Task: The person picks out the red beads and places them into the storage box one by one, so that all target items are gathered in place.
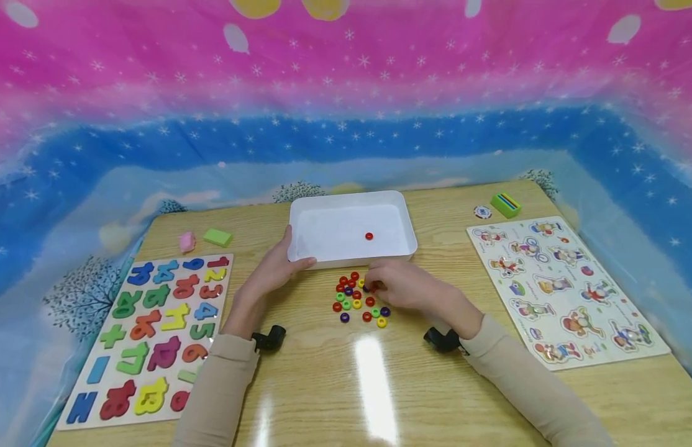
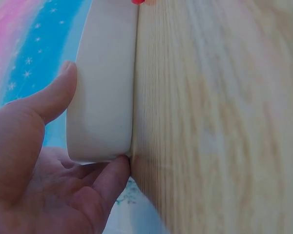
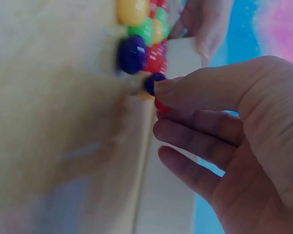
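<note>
A shallow white tray (image 1: 351, 261) sits toward the back of the table, with one red ring bead (image 1: 369, 236) inside. My left hand (image 1: 276, 264) holds its near left corner; in the left wrist view the thumb (image 2: 63, 90) lies at the rim and the other fingers press the end wall. Just in front of the tray lies a loose cluster of small ring beads (image 1: 346, 305) in red, yellow, green and purple. At the cluster's right side, my right hand (image 1: 404, 285) pinches a red bead (image 3: 161, 104) between thumb and fingers, beside a purple bead (image 3: 154, 84).
A number puzzle board (image 1: 150, 335) lies at left, with a pink piece (image 1: 186, 241) and green block (image 1: 217, 237) behind it. A picture puzzle board (image 1: 569, 292) is at right, near a round chip (image 1: 482, 212) and a green box (image 1: 505, 205). Patterned cloth surrounds the table.
</note>
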Demonstrator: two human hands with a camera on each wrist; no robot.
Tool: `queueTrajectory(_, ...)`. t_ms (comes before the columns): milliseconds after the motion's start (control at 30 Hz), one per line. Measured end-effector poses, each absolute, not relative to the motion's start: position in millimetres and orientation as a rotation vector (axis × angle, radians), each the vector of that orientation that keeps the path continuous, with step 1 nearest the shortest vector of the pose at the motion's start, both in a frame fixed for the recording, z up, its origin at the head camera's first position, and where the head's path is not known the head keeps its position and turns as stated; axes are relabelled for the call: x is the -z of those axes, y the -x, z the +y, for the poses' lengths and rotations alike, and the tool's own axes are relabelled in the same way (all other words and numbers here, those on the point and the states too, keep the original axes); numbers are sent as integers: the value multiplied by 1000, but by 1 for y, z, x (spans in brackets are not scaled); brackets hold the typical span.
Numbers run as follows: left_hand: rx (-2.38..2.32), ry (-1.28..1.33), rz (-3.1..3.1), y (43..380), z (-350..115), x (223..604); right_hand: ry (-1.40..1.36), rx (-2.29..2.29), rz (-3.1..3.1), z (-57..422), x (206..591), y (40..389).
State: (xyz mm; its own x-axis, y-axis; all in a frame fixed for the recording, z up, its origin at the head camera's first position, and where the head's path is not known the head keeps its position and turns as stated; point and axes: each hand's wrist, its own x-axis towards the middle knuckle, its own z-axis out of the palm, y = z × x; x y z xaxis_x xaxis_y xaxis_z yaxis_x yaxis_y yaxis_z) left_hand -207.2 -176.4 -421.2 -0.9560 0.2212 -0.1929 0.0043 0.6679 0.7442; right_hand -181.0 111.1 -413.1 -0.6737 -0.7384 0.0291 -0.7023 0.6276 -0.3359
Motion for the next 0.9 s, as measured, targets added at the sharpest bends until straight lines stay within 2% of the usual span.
queueTrajectory(367,-1144,-161,2625,208,-179,424,1097,712,2832,114,395,217)
queueTrajectory(900,-1171,-169,2623,209,-179,426,761,597,2965,107,417,266)
